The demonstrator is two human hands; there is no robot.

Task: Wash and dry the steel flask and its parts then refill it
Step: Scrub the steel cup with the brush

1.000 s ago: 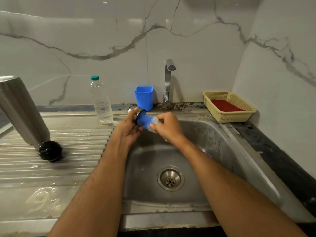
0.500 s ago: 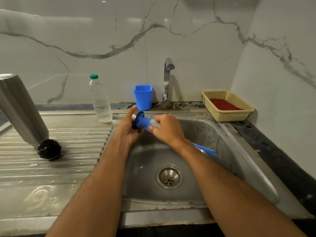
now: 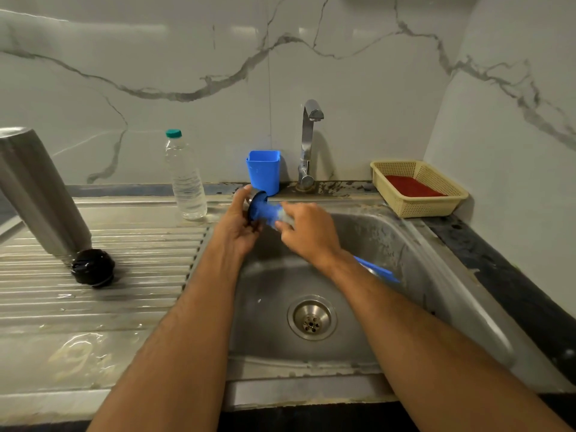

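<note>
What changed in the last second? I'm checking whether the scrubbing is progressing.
The brush went deeper into the flask cap, and its blue handle now shows past the right wrist. The left hand still grips the cap, the right hand the brush. Steel flask, black stopper and water bottle stayed put.

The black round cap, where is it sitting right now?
In the head view, the black cap lies on the ribbed draining board at the left, right at the foot of the upturned steel flask.

Both forearms are bare to the frame's edge (no sleeves, watch or rings showing), hands (image 3: 240,222) ungloved.
</note>
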